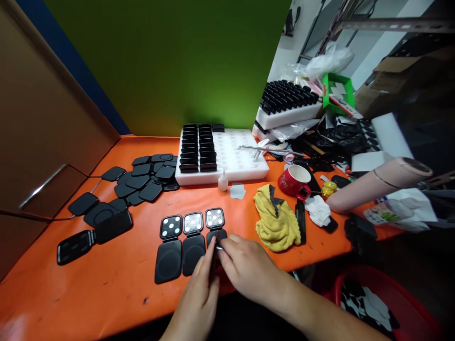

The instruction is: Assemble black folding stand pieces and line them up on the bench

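Observation:
My left hand is closed on a thin black panel, turned edge-on above the orange table's front part. My right hand is pinched against that panel's right side, and a slim shiny metal tool pokes out of its fingers; most of it is hidden. Just beyond the hands lie several opened black hinged cases. Their small lids, such as the left one, show pale round dots. Flat black panels extend from them toward me; the rightmost is partly covered by my hands.
A white foam tray holds rows of black pieces. Before it stands a small white dropper bottle. Black panels are heaped at left. A yellow cloth, a red mug and a pink flask sit at right.

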Motion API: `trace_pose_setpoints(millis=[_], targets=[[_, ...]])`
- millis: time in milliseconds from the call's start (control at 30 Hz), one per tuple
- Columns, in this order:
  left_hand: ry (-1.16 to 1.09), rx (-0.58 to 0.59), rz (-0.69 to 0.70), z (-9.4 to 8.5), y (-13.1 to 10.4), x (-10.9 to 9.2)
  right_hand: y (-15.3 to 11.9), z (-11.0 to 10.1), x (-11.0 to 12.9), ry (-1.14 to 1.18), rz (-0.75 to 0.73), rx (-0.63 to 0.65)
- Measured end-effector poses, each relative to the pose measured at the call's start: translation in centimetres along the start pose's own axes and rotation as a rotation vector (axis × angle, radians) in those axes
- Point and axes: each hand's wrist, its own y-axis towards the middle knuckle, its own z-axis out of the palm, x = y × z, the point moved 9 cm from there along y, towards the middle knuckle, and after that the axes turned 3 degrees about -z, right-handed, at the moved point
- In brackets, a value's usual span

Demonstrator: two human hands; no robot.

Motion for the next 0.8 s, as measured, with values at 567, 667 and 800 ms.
trace_pose_setpoints(millis=[567,667,800], targets=[[-0.181,-0.046,-0.131,-0.3,-0.3,0.4,0.0,1.2,1.0,0.201,-0.044,-0.016],[-0.107,-0.074,-0.083,-0.5,-0.2,0.2,-0.2,1.0,1.3,0.078,-0.045,-0.004],[0.008,-0.039,-0.013,-0.3,-0.3,-0.8,-0.4,0.6,1.5,0.009,-0.047,0.014]])
